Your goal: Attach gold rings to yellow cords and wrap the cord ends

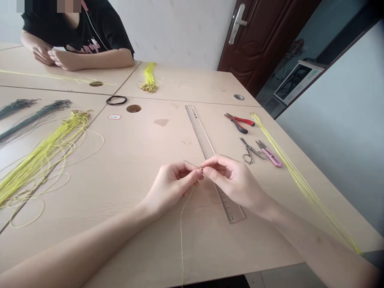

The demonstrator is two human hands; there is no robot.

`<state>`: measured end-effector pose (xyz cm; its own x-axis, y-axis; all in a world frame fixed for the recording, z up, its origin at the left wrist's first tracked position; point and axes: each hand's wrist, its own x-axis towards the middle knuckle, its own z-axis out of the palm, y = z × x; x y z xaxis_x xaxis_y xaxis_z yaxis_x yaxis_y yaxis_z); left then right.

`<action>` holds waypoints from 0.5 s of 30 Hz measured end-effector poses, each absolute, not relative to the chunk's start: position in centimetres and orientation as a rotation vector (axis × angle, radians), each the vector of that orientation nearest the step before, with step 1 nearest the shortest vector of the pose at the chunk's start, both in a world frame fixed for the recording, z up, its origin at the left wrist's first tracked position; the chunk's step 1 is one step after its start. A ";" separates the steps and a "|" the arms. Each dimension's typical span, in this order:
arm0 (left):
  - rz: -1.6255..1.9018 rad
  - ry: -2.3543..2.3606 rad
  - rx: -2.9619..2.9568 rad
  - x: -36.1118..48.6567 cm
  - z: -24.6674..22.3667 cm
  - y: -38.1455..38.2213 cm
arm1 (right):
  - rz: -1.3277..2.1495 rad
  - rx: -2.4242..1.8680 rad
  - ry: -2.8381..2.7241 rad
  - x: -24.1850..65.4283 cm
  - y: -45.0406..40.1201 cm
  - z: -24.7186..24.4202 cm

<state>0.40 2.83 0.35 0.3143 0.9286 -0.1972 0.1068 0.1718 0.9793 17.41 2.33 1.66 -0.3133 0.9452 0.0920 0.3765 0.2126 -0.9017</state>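
Both hands are up over the clear ruler [200, 132], forearms angling in, fingertips meeting. Left hand [172, 184] and right hand [235, 180] each have a narrow pinch grip, closed around a gold-coloured bit [201, 168] too tiny to make out, with one thin yellow cord [181, 224] dangling toward the tabletop's [135, 156] near edge. Quick count: one ruler, one pliers [234, 119], one silver scissors [249, 148], one pink snips [272, 157], three yellow bundles [45, 153], two grey-green ones [39, 117].

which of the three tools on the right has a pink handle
The snips, rightmost of the three; the scissors have silver handles, the pliers red and black ones.
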 end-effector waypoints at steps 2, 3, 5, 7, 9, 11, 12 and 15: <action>0.796 1.110 1.280 0.4 0.2 2.8 | 1.081 -1.214 -1.804 17.3 2.2 1.4; 0.800 1.113 1.288 0.3 0.1 2.8 | 1.071 -1.214 -1.802 17.2 2.1 1.3; 0.808 1.118 1.302 0.3 0.1 2.8 | 1.033 -1.219 -1.815 17.1 1.9 1.2; 0.812 1.123 1.313 0.3 0.0 2.8 | 0.965 -1.222 -1.853 17.0 1.7 1.3; 0.812 1.129 1.324 0.4 0.0 2.8 | 0.865 -1.221 -1.905 17.0 1.7 1.3; 0.808 1.129 1.338 0.4 0.0 2.8 | 0.724 -1.186 -1.981 17.1 1.8 1.3; 0.807 1.127 1.345 0.4 0.0 2.8 | 0.640 -1.149 -2.029 17.2 1.9 1.2; 0.805 1.116 1.364 0.3 0.0 2.8 | 0.365 -0.992 -2.202 17.6 2.4 1.0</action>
